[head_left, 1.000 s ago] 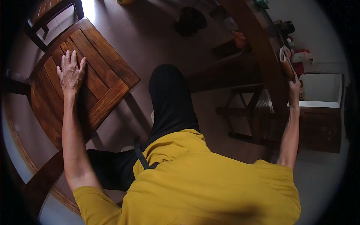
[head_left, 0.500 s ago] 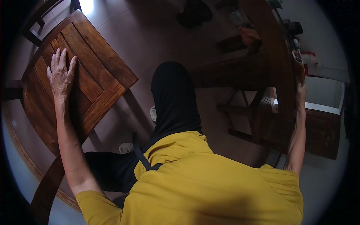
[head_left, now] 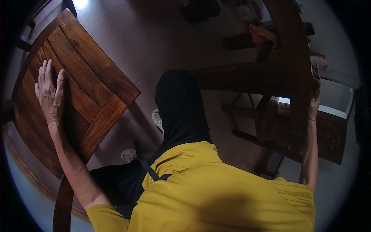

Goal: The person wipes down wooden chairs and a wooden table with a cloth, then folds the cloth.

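Observation:
My left hand (head_left: 50,92) lies flat on the slatted brown wooden chair seat (head_left: 92,73), fingers stretched out and thumb apart, with nothing in it. Over at the far right, my right hand (head_left: 313,106) is beside the edge of a dark wooden table (head_left: 295,65), seen very obliquely. Just past that hand stands a small brownish object with a pale rim (head_left: 315,73); whether the hand touches it is not clear. The fingers of the right hand are mostly hidden.
Beneath the table are dark wooden supports (head_left: 243,110) and an orange-red cloth-like item (head_left: 262,34). A dark object (head_left: 199,9) sits on the tiled floor ahead. A white-edged panel (head_left: 334,96) is at the right. My black-clad knee (head_left: 179,104) stands between chair and table.
The view has shifted slightly, so the chair seat sits further left and the table edge further right. My left hand is still flat on the seat, and the right remains by the table edge.

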Tool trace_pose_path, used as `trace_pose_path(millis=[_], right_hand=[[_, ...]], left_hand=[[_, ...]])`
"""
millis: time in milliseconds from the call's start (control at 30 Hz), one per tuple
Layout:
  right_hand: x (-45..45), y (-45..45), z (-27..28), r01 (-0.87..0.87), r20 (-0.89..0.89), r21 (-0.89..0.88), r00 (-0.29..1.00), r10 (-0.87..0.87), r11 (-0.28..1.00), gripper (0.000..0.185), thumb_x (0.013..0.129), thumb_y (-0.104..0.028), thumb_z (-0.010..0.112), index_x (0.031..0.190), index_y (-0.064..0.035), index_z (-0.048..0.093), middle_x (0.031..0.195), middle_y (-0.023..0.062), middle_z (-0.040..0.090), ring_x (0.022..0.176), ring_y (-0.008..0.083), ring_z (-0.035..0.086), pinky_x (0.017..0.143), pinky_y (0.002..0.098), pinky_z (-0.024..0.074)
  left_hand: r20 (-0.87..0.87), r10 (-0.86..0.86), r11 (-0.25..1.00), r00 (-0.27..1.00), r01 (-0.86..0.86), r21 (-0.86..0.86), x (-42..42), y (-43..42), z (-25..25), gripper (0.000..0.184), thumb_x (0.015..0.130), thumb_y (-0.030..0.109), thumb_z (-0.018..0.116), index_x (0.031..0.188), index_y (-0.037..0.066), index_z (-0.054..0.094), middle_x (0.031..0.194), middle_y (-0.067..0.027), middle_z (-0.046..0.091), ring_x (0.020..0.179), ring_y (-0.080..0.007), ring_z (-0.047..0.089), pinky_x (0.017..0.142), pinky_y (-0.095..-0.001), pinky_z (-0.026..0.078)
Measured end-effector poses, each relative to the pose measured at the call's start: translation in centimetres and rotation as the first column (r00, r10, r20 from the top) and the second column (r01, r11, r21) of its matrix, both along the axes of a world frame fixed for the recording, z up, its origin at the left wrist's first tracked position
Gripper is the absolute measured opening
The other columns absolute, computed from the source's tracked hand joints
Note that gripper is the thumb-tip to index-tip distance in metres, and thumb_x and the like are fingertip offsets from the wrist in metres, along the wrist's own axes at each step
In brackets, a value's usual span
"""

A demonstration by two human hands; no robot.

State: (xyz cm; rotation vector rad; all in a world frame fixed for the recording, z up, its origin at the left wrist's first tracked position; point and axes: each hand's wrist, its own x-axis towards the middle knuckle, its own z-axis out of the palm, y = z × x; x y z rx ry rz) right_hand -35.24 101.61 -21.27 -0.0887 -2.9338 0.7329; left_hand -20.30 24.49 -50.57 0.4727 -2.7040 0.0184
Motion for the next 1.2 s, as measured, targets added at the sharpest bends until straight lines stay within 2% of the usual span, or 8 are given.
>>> trace_pose_path(millis=[300, 633, 700, 800, 867, 933, 1067, 1200], right_hand=[[-0.4, 0.0, 0.2, -0.131, -0.061, 0.057, 0.989, 0.134, 0.99, 0.051, 0.099, -0.031, 0.05, 0.137, 0.002, 0.041, 0.134, 0.0154, 0.05, 0.122, 0.0252, 0.048, 0.104, 0.034, 0.0351], [1.9, -0.3, 1.2, -0.074, -0.056, 0.201, 0.995, 0.087, 0.977, 0.051, 0.098, -0.03, 0.05, 0.137, 0.0028, 0.04, 0.135, 0.0174, 0.048, 0.124, 0.0291, 0.046, 0.105, 0.0366, 0.0338], [1.4, -2.2, 1.6, -0.163, -0.046, 0.12, 0.984, 0.17, 0.979, 0.051, 0.097, -0.031, 0.052, 0.135, 0.0016, 0.043, 0.134, 0.0169, 0.049, 0.123, 0.0307, 0.047, 0.104, 0.0381, 0.0338], [1.5, -0.6, 1.3, -0.123, -0.046, 0.177, 0.99, 0.133, 0.976, 0.049, 0.095, -0.029, 0.054, 0.135, -0.0026, 0.044, 0.132, 0.0185, 0.049, 0.122, 0.0356, 0.047, 0.103, 0.0426, 0.034], [1.6, -1.2, 1.0, -0.119, -0.072, 0.282, 0.987, 0.145, 0.952, 0.05, 0.093, -0.029, 0.056, 0.134, -0.0038, 0.045, 0.129, 0.0202, 0.05, 0.121, 0.039, 0.046, 0.102, 0.0461, 0.0342], [2.0, -0.8, 0.6, -0.086, -0.117, 0.454, 0.981, 0.155, 0.887, 0.052, 0.093, -0.031, 0.055, 0.136, -0.0042, 0.043, 0.131, 0.0197, 0.049, 0.121, 0.0389, 0.046, 0.102, 0.0465, 0.0333], [2.6, -1.3, -0.4, -0.107, -0.109, 0.419, 0.98, 0.166, 0.902, 0.057, 0.089, -0.028, 0.057, 0.139, -0.0059, 0.039, 0.135, 0.0182, 0.045, 0.125, 0.0392, 0.041, 0.103, 0.0476, 0.0296], [2.2, -2.6, 0.4, -0.124, -0.102, 0.417, 0.978, 0.183, 0.9, 0.063, 0.086, -0.026, 0.06, 0.141, -0.0085, 0.037, 0.139, 0.0174, 0.043, 0.127, 0.0386, 0.039, 0.105, 0.049, 0.0276]], left_hand=[[-0.023, 0.024, 0.997, 0.999, -0.022, 0.076, 0.4, 1.7, 1.3, 0.054, 0.098, 0.041, 0.051, 0.144, 0.014, 0.043, 0.15, -0.0037, 0.04, 0.141, -0.0211, 0.033, 0.117, -0.0472, 0.019], [-0.113, 0.048, 0.992, 0.992, -0.034, 0.12, 0.0, 2.3, 1.5, 0.058, 0.1, 0.046, 0.044, 0.147, 0.014, 0.037, 0.153, -0.0101, 0.033, 0.142, -0.0254, 0.029, 0.116, -0.0461, 0.021], [-0.118, 0.055, 0.991, 0.991, -0.039, 0.129, -0.1, 2.7, 2.1, 0.062, 0.098, 0.05, 0.045, 0.148, 0.015, 0.034, 0.155, -0.0113, 0.027, 0.144, -0.0277, 0.025, 0.115, -0.0485, 0.021], [-0.005, 0.154, 0.983, 0.988, -0.154, -0.1, 0.0, 3.2, 0.4, 0.063, 0.098, 0.052, 0.042, 0.151, 0.022, 0.027, 0.159, -0.0103, 0.019, 0.145, -0.0305, 0.02, 0.113, -0.0576, 0.019], [0.086, 0.298, 0.954, 0.951, -0.299, 0.001, 1.0, 6.3, 0.2, 0.06, 0.1, 0.05, 0.04, 0.152, 0.023, 0.026, 0.159, -0.0107, 0.019, 0.145, -0.0321, 0.02, 0.112, -0.0585, 0.019], [0.106, 0.317, 0.948, 0.943, -0.318, -0.001, 2.6, 10.3, 0.2, 0.06, 0.1, 0.047, 0.039, 0.152, 0.02, 0.025, 0.159, -0.0114, 0.016, 0.145, -0.0343, 0.02, 0.111, -0.0592, 0.022], [0.334, 0.311, 0.937, 0.89, -0.345, 0.048, 7.0, 17.9, 1.4, 0.064, 0.1, 0.044, 0.043, 0.153, 0.017, 0.022, 0.16, -0.0121, 0.014, 0.145, -0.0377, 0.019, 0.111, -0.0599, 0.023], [0.606, 0.202, 0.859, 0.77, -0.436, 0.268, 10.1, 23.3, 5.8, 0.068, 0.098, 0.042, 0.048, 0.153, 0.014, 0.02, 0.16, -0.0144, 0.011, 0.145, -0.0393, 0.016, 0.11, -0.0625, 0.024]])
